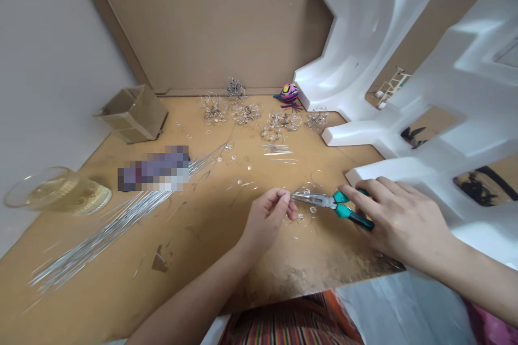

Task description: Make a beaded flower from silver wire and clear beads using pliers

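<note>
My right hand (394, 218) is closed around teal-handled pliers (338, 206) whose metal jaws point left. My left hand (269, 215) pinches a thin wire piece with clear beads (309, 202) right at the tips of the jaws. Both hands sit low over the brown cardboard work surface (210, 237), near its front edge. Small clear beads lie scattered on the board around the hands.
A bundle of long silver wires (117, 226) lies at the left. Several finished wire-and-bead flowers (246, 113) sit at the back, beside a colourful small toy (288, 92). A cardboard box (131, 113), a glass bowl (60, 191) and white foam packing (424, 91) border the board.
</note>
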